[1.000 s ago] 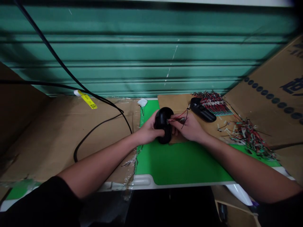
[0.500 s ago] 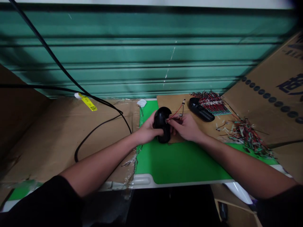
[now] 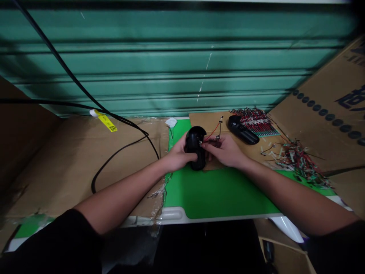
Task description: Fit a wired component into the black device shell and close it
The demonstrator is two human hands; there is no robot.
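Observation:
My left hand [image 3: 180,155] is wrapped round a black plastic housing [image 3: 196,137], its thumb lying across the front. The housing is rounded at the top and held upright over the green table top. My right hand [image 3: 225,151] pinches a thin red and black wire lead [image 3: 212,132] against the right side of the housing; small parts sit on the lead's free end, which sticks up. What exactly lies between the right fingertips is too small to make out. A second black housing [image 3: 242,130] rests on the cardboard to the right.
Behind it stands a row of circuit boards with red wires [image 3: 258,121]. A tangled heap of wired parts [image 3: 303,163] lies at the right. Black cables [image 3: 122,121] with a yellow tag [image 3: 106,121] cross the left cardboard. A green ribbed wall [image 3: 142,64] closes off the back.
The right fingertips have shifted slightly along the side of the housing, still pinching the lead. The left hand keeps its hold. The whole view has moved a little.

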